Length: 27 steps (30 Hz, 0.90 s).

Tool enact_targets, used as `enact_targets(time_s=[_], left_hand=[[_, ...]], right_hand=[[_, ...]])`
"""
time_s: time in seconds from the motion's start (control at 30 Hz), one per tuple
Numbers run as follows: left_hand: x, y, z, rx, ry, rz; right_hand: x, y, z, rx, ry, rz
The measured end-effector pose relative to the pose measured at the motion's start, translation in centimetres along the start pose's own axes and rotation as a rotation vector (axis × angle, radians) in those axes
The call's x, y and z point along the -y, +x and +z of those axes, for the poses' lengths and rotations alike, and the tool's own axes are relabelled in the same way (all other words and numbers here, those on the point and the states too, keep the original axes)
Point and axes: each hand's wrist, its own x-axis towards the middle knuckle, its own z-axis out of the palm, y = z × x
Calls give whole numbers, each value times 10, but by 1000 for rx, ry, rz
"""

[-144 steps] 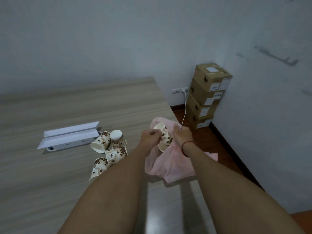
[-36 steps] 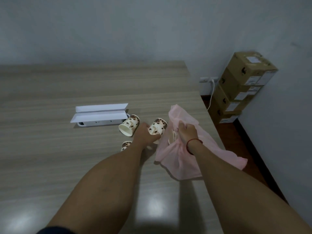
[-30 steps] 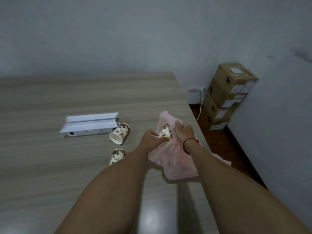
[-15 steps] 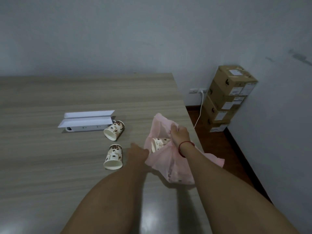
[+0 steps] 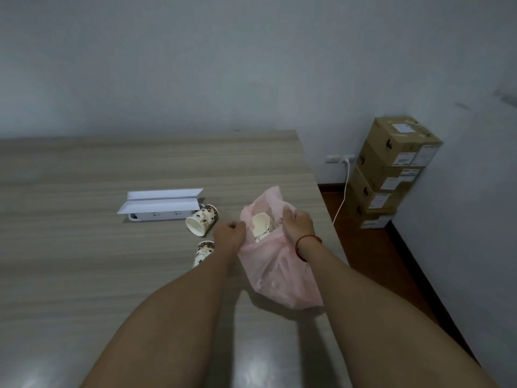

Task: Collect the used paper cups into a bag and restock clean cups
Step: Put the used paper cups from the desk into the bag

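Since half a second ago: the left hand, which then hung loose and low beside the bag mouth, has come up and is curled into a fist at the left edge of the pink bag; it looks to be pinching the bag rim, though the actual contact is hidden behind the knuckles. The cup inside the bag lay on its side with its printed wall showing; now its pale open mouth faces up and toward the camera, sunk further between the folds. The camera has shifted a little; the table layout is unchanged.

Right hand: fingers closed over the right edge of the bag mouth, holding it up and open. Red cord around that wrist.

Bag sits on the wooden table near its right edge, long axis running from the mouth at the far end toward the person, lower end drooping at the table edge.

Two used cups are loose on the table left of the bag. The far cup lies on its side just beside the white power strip, mouth pointing near-left, base far-right. The near cup also lies on its side, base away, mouth toward the person, partly hidden by the left forearm.

Stacked cardboard boxes stand against the wall, well apart from the table
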Motion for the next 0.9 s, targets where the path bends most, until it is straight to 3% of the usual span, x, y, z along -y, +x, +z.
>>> enact_targets(time_s=[0.17,0.5,0.67,0.77,0.9], left_hand=[[16,-4,-28,86,167,15],[55,21,-78,-176,389,16],[84,49,-80,-59,624,-169],[96,54,-78,-43,571,-246],[105,54,-82,-55,551,-213]], right_hand=[[1,-4,24,15,-19,-22],[-4,1,57,-80,-115,47],[-13,-1,79,-62,-145,98],[-16,-4,89,-49,-180,95],[-18,-8,94,-33,-187,110]])
